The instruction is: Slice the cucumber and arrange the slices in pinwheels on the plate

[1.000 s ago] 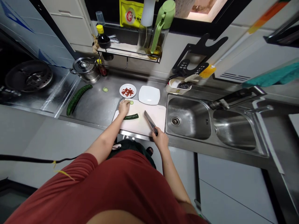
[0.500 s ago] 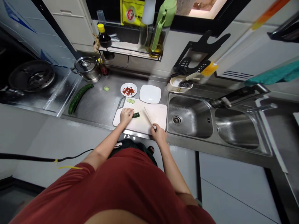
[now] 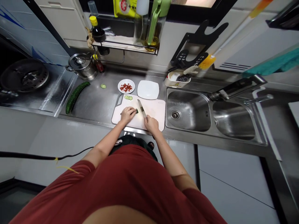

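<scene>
My left hand (image 3: pixel 127 115) is closed over a short piece of dark green cucumber (image 3: pixel 137 111) on the white cutting board (image 3: pixel 155 107). Only the right end of that piece shows past my fingers. In my right hand (image 3: pixel 151 123) is a knife (image 3: pixel 141 106), gripped by its handle, with the blade slanting up and left just right of the cucumber piece. Whether the edge touches the cucumber I cannot tell. Several cucumber slices (image 3: pixel 128 97) lie overlapped at the board's upper left.
Behind the board stand a plate of chopped red pieces (image 3: pixel 126 87) and a white square plate (image 3: pixel 148 89). A whole cucumber (image 3: pixel 75 97) and a cucumber end (image 3: pixel 103 86) lie left, near a steel pot (image 3: pixel 83 67). A double sink (image 3: pixel 189 112) adjoins on the right.
My left hand has slid right along the cucumber piece, covering more of it. The knife has moved left, close to the piece, and its blade face now shows. The whole view has shifted slightly.
</scene>
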`<state>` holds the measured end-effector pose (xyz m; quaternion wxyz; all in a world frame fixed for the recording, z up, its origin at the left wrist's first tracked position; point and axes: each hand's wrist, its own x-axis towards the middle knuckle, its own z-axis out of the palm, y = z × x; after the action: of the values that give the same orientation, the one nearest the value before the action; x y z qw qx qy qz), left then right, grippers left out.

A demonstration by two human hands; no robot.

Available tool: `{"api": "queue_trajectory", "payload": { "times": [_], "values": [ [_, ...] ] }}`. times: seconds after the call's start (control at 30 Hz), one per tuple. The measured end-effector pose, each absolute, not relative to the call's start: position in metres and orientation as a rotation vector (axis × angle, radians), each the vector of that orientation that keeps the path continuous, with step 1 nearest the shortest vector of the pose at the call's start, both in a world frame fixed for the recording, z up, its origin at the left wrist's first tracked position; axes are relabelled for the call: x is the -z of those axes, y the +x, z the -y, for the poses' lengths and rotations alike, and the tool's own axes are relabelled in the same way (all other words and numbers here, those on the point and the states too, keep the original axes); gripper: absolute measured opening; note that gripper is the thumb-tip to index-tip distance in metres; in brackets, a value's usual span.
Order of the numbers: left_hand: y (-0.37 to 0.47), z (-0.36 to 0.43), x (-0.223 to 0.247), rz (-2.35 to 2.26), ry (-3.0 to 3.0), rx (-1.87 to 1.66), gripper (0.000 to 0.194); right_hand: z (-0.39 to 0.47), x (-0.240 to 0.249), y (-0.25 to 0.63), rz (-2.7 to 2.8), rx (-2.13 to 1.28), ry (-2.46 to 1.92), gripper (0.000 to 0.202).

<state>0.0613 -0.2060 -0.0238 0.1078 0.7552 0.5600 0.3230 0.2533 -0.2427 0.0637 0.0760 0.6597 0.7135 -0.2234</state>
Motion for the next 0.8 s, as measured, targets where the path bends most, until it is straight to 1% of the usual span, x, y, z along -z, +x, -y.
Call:
{"api": "queue_trajectory", "payload": {
  "times": [0.4, 0.8],
  "values": [
    [0.060, 0.201, 0.036, -1.598, 2.310, -0.921, 0.027, 0.237, -0.064, 0.240, -2.145, 0.708, 1.901, 0.037],
    [0.061, 0.203, 0.034, -1.612, 2.284, -0.892, 0.028, 0.238, -0.056, 0.238, -2.157, 0.715, 1.887, 0.032]
  ]
}}
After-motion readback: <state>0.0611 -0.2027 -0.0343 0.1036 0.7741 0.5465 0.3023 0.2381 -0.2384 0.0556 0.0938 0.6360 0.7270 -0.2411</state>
